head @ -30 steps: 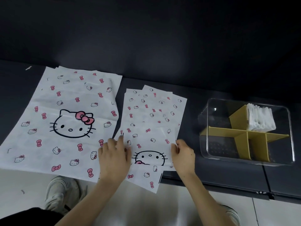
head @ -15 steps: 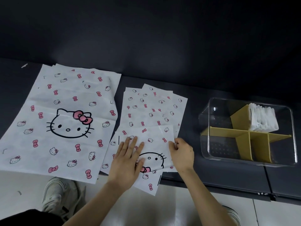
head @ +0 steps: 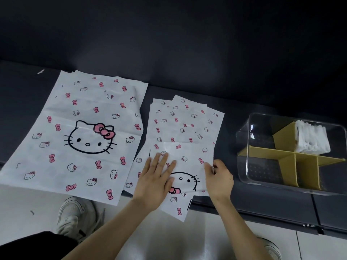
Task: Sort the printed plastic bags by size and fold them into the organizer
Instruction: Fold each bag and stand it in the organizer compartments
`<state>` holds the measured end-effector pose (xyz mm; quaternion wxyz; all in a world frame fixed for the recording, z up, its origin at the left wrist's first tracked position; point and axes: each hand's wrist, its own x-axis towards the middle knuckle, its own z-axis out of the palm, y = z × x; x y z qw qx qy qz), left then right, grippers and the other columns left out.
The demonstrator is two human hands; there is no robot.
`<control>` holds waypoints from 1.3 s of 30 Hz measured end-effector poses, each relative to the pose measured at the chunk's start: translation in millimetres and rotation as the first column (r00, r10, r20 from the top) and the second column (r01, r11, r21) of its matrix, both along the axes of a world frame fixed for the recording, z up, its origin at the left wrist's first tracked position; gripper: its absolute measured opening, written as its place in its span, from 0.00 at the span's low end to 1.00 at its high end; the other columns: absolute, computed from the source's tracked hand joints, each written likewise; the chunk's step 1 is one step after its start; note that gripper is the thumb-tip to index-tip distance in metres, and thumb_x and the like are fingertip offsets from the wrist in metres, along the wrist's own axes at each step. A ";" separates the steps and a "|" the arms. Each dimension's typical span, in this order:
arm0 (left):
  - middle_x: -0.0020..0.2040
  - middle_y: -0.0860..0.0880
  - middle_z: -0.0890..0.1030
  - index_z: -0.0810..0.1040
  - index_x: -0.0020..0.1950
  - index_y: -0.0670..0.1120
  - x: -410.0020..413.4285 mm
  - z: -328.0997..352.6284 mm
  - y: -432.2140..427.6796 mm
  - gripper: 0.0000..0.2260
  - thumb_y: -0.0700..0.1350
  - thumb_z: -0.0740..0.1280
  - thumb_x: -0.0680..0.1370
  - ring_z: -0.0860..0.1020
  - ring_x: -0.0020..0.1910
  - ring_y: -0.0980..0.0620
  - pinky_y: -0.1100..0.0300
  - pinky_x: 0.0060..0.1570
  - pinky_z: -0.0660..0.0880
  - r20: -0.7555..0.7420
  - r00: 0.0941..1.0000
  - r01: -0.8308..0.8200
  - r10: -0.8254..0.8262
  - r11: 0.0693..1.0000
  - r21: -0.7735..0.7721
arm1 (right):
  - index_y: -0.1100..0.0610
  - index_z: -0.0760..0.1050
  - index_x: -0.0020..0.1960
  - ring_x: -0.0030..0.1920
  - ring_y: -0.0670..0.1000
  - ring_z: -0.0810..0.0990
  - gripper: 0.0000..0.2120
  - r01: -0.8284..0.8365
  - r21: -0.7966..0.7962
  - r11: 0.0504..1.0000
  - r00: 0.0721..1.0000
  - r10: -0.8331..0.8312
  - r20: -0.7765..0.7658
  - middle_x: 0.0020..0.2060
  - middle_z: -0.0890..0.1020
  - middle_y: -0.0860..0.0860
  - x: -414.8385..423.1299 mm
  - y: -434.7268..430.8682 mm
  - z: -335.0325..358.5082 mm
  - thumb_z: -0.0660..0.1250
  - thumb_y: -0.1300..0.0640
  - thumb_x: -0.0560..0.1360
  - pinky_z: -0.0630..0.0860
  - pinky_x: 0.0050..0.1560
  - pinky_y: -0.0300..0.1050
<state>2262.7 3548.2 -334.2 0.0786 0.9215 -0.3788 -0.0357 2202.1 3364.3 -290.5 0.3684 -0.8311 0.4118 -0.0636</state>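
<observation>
At the near edge of the counter lay a small bag, folded over once on top of the pile of small bags, with its lower corner hanging past the counter's edge. The left hand pressed flat on it with straight fingers, covering part of the printed cat face. The right hand pinched the bag's right edge with curled fingers.

The step looked like the next fold. To do it well, the flat palm would serve as the anchor while the pinched edge came across squarely. Then the crease would be pressed down firmly, since thin plastic springs back and the loose bags beneath could slide.

Just left of the pile the large bags lay spread out. Well to the right stood the clear organizer, with yellow dividers and folded white bags already in its back right section (the front sections looked empty) — so the strip had to end up narrow enough to fit.
</observation>
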 end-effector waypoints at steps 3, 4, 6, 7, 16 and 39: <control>0.74 0.42 0.65 0.61 0.74 0.49 23.8 0.0 -7.3 0.22 0.54 0.42 0.84 0.60 0.73 0.42 0.46 0.69 0.56 0.017 0.992 0.123 -0.122 0.992 -0.009 | 0.53 0.61 0.34 0.26 0.47 0.64 0.16 0.066 0.039 0.997 0.994 -0.069 0.090 0.25 0.67 0.47 -5.2 2.7 7.4 0.62 0.59 0.78 0.64 0.29 0.33; 0.73 0.42 0.65 0.63 0.74 0.48 30.4 0.2 -7.6 0.23 0.54 0.42 0.84 0.60 0.73 0.42 0.46 0.70 0.56 0.021 0.989 0.149 -0.149 0.989 -0.015 | 0.53 0.61 0.34 0.26 0.46 0.64 0.16 0.060 0.062 0.996 0.991 -0.066 0.113 0.26 0.67 0.48 -4.5 3.0 9.0 0.62 0.59 0.78 0.64 0.28 0.33; 0.74 0.43 0.65 0.65 0.73 0.48 40.4 0.8 -5.6 0.23 0.55 0.43 0.84 0.60 0.74 0.42 0.47 0.70 0.55 0.019 0.983 0.185 -0.185 0.982 -0.021 | 0.55 0.62 0.34 0.26 0.47 0.64 0.15 0.044 0.110 0.993 0.991 -0.057 0.123 0.26 0.68 0.49 -1.6 2.6 8.9 0.63 0.59 0.78 0.65 0.29 0.39; 0.74 0.43 0.65 0.66 0.73 0.48 43.6 1.4 -4.0 0.24 0.55 0.43 0.84 0.61 0.74 0.42 0.47 0.71 0.55 0.016 0.981 0.196 -0.196 0.980 -0.027 | 0.56 0.62 0.34 0.27 0.48 0.63 0.16 0.046 0.136 0.990 0.991 -0.062 0.116 0.26 0.67 0.49 -0.3 1.2 6.6 0.63 0.59 0.77 0.65 0.29 0.42; 0.70 0.41 0.71 0.74 0.68 0.46 10.8 19.9 -11.9 0.26 0.56 0.43 0.83 0.67 0.70 0.38 0.44 0.69 0.56 -0.027 0.998 -0.056 0.054 0.994 -0.093 | 0.56 0.56 0.29 0.29 0.50 0.57 0.23 -0.045 0.172 0.984 0.998 0.038 0.040 0.24 0.59 0.49 7.4 -6.8 -0.8 0.67 0.55 0.75 0.57 0.29 0.42; 0.72 0.40 0.67 0.68 0.73 0.46 -30.7 1.6 13.0 0.24 0.54 0.52 0.80 0.63 0.73 0.41 0.41 0.69 0.57 0.033 0.989 -0.141 0.143 0.988 -0.067 | 0.54 0.75 0.31 0.30 0.50 0.72 0.17 0.047 0.149 0.988 0.986 -0.023 -0.163 0.27 0.76 0.50 21.8 -3.7 -3.7 0.69 0.44 0.72 0.65 0.31 0.39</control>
